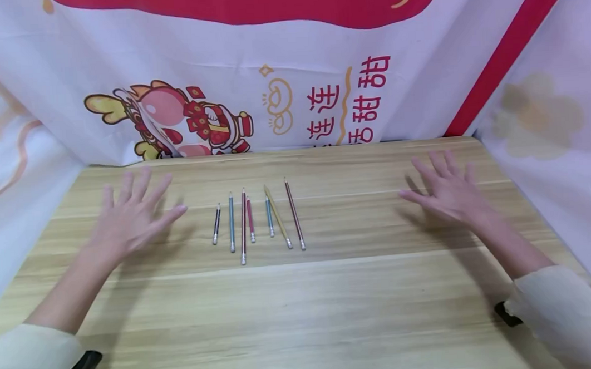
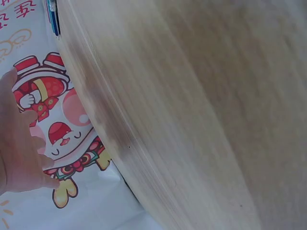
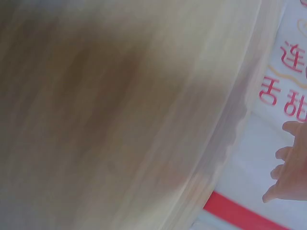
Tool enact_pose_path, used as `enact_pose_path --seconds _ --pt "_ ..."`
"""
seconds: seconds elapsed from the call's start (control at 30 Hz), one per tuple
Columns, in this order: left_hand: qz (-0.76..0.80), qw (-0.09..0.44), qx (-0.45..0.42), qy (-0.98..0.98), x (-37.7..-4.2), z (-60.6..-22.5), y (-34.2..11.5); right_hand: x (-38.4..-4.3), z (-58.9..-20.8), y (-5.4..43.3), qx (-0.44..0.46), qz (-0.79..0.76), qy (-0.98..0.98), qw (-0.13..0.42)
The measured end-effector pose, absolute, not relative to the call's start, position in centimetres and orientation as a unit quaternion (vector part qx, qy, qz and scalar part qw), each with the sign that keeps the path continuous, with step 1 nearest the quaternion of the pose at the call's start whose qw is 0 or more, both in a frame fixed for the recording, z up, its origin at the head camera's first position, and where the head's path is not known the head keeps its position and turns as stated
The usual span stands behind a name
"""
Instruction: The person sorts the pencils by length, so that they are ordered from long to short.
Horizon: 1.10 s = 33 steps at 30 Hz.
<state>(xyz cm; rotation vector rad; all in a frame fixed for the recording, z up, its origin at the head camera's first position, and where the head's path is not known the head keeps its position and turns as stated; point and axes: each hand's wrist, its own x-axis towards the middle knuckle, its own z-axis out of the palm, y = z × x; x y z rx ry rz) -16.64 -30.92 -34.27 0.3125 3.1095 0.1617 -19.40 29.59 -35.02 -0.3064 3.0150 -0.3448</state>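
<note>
Several pencils with eraser ends lie side by side on the table, erasers toward me: a short dark pencil (image 1: 217,224), a long blue one (image 1: 231,221), a long dark red one (image 1: 243,226), a short red one (image 1: 250,218), a short teal one (image 1: 269,216), a yellow one (image 1: 279,216) set at a slant, and another dark red one (image 1: 294,213). To their left my left hand (image 1: 129,215) hovers with fingers spread, holding nothing. Far to their right, my right hand (image 1: 446,190) is likewise spread above the table, with nothing in it.
The wood-grain table (image 1: 302,318) ends at a white and red printed cloth (image 1: 218,49) hanging behind it. More cloth flanks both sides. A dark wrist device (image 1: 86,364) shows at the left sleeve and another (image 1: 508,314) at the right sleeve.
</note>
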Motion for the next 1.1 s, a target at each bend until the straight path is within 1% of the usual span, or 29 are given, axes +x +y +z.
enact_pose_path --seconds 0.23,0.43,0.5,0.8,1.1 --pt "0.054 0.015 0.102 0.993 -16.5 -34.2 -30.1 -19.7 -34.8 26.7 -0.138 -0.11 0.984 0.033" --pt "0.061 0.021 0.107 0.992 -16.2 -34.3 -29.5 -19.9 -34.6 24.1 -0.185 -0.129 0.974 0.0" --pt "0.061 0.024 0.111 0.992 -16.2 -34.4 -29.2 -20.0 -34.6 23.3 -0.197 -0.141 0.97 -0.002" --pt "0.084 0.029 0.122 0.989 -15.9 -34.5 -28.5 -20.9 -35.1 19.3 -0.23 -0.218 0.948 0.016" --pt "0.084 0.03 0.139 0.986 -16.1 -34.2 -27.5 -21.8 -35.1 15.5 -0.231 -0.294 0.926 0.063"
